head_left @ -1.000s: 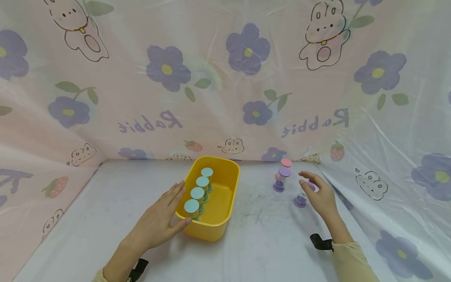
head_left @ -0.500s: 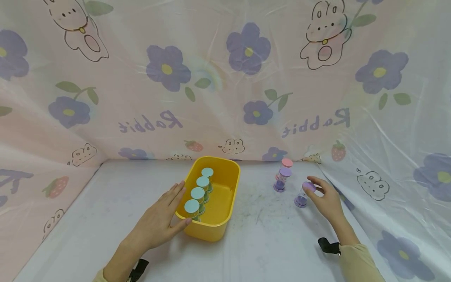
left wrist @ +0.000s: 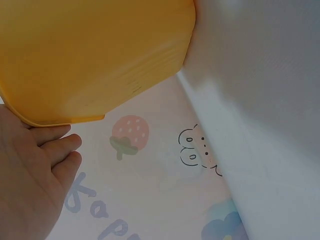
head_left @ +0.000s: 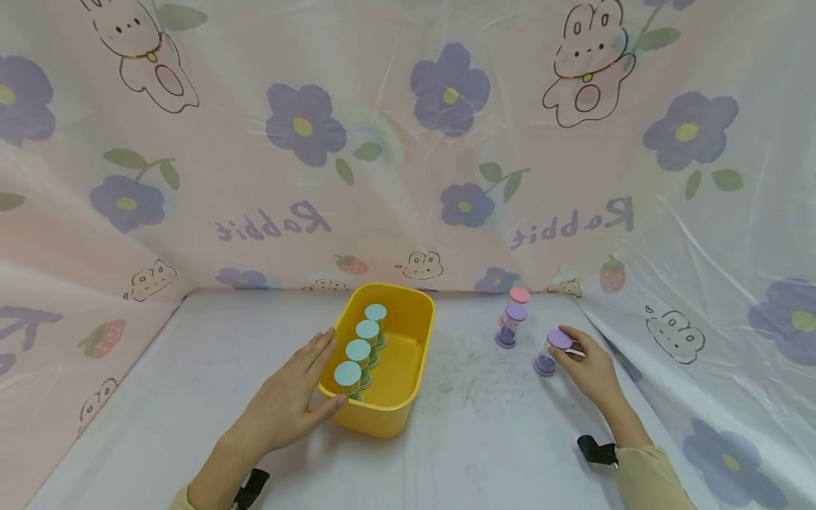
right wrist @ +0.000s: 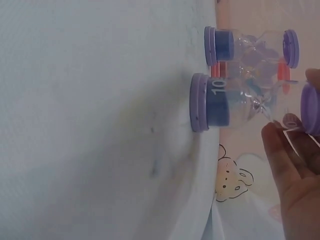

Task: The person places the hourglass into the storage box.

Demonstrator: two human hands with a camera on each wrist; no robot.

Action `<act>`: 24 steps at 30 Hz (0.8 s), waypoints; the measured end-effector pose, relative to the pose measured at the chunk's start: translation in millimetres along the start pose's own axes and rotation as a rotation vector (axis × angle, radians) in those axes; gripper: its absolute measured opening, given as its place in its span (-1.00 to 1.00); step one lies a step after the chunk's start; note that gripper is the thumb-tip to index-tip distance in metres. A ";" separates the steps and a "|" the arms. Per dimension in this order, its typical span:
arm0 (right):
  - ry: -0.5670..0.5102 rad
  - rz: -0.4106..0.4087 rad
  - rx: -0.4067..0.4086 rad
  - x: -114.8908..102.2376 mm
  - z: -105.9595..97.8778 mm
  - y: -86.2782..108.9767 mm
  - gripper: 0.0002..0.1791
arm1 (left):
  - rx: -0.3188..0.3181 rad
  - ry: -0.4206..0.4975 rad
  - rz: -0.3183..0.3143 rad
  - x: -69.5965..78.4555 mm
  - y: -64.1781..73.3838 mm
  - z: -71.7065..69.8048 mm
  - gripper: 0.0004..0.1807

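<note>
Inside a yellow bin (head_left: 417, 361), several sand timers with pale blue-green caps (head_left: 358, 350) stand in a row along the left wall. My left hand (head_left: 290, 393) lies along the bin's left near rim with straight fingers, thumb at the near corner. At the right, my right hand (head_left: 589, 361) pinches the upper end of a purple-capped sand timer (head_left: 545, 363), which stands upright on the table. In the right wrist view this timer (right wrist: 217, 105) shows purple sand at its bottom and a "10" marking. Another purple sand timer (head_left: 507, 333) stands to its left, partly covering a pink-capped one (head_left: 519, 295).
A white table surface (head_left: 472, 439) lies under everything. Behind it and at both sides hangs a sheet (head_left: 382, 212) printed with rabbits, flowers and strawberries. A black strap piece (head_left: 596, 450) sticks out at the right wrist.
My right hand has come down from above the nearer purple sand timer, and its fingers now pinch the top. My left hand and the bin stay where they were.
</note>
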State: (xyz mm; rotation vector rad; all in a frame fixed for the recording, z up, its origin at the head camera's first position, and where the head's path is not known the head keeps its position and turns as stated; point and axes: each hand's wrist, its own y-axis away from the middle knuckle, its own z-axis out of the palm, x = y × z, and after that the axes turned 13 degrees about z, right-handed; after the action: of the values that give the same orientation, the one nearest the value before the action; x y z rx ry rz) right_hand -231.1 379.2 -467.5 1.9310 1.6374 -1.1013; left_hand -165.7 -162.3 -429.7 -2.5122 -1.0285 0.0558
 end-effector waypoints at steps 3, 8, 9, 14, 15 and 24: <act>-0.007 -0.003 0.005 0.9 0.6 -0.4 -0.38 | 0.006 -0.003 0.007 0.0 -0.1 -0.1 -0.01; -0.015 0.006 -0.001 0.8 1.1 0.7 -0.37 | 0.010 -0.003 0.011 0.3 -0.2 -0.5 -0.01; -0.015 0.010 -0.001 0.8 1.0 0.9 -0.37 | 0.010 -0.003 0.011 0.5 -0.2 -0.6 -0.01; -0.014 0.024 0.004 0.1 1.0 2.9 -0.37 | 0.009 -0.003 0.008 0.9 -0.2 -0.9 -0.01; -0.013 0.024 0.005 -0.5 0.9 3.6 -0.37 | 0.009 -0.002 0.008 1.0 -0.1 -0.9 -0.01; -0.012 0.040 -0.008 -14.9 0.7 13.6 -0.34 | -0.007 -0.007 -0.014 1.5 0.1 -0.4 -0.02</act>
State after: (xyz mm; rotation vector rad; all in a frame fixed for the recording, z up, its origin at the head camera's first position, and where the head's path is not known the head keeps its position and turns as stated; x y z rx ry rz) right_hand -218.6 365.5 -459.3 1.9401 1.5880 -1.0870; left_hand -164.4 -161.5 -429.2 -2.5129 -1.0501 0.0567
